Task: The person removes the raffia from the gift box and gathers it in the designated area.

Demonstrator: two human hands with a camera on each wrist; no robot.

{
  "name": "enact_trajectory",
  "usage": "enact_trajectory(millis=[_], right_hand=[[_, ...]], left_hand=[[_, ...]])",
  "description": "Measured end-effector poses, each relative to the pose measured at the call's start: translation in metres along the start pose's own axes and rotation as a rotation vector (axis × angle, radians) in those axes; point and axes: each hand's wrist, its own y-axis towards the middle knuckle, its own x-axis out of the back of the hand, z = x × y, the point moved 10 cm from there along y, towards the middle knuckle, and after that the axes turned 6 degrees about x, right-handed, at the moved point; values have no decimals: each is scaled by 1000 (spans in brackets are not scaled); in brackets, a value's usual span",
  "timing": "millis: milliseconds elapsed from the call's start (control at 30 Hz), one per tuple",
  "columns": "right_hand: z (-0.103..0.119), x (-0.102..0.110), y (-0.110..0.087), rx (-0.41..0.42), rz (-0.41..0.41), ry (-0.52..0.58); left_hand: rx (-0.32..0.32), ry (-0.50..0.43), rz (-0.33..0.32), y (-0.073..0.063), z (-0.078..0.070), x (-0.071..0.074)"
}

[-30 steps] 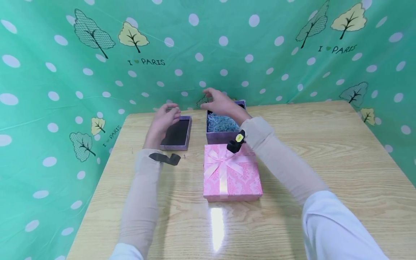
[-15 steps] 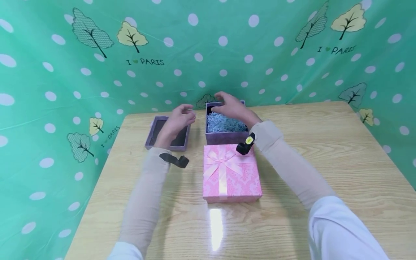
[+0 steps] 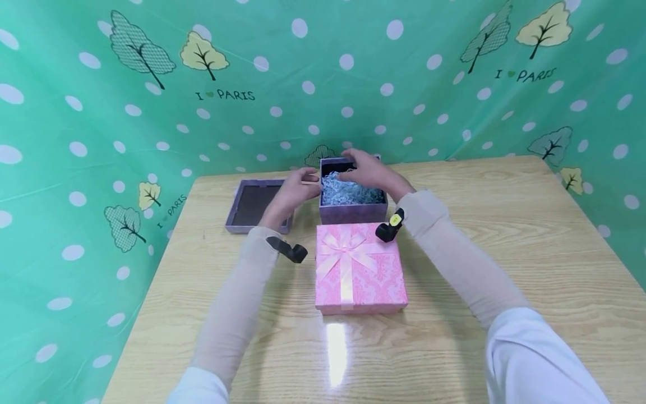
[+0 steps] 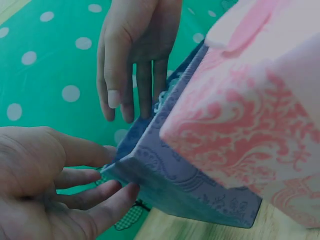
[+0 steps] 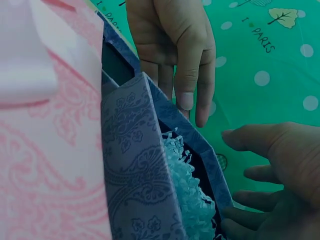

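Note:
A purple patterned box [image 3: 353, 214] stands uncovered near the table's back edge, holding pale blue shredded paper [image 3: 348, 192]. My left hand [image 3: 295, 191] is at its left side. In the left wrist view the thumb tip is right at the rim and the loosely extended fingers [image 4: 107, 202] meet the outer wall by a corner. My right hand [image 3: 372, 171] overlaps the back right of the box in the head view. In the right wrist view its fingers [image 5: 255, 200] are spread loosely beside the far wall, holding nothing.
A pink gift box [image 3: 373, 280] with a ribbon bow sits directly in front of the purple box. To the left lies a shallow purple lid [image 3: 234, 216], inside up, partly behind my left forearm. A green dotted cloth [image 3: 282, 67] hangs behind the wooden table [image 3: 504, 235].
My left hand has moved right from over the lid to the purple box's left side. My right hand has shifted right and lower over that box. The boxes and lid stay put.

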Motion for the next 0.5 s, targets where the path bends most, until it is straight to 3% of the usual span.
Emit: enact_trajectory(millis=[300, 500], right_hand=[[-6, -14, 6, 7, 96, -111], [-16, -21, 8, -62, 162, -165]], left_hand=[[-7, 11, 17, 0, 1, -3], [-2, -2, 27, 0, 4, -3]])
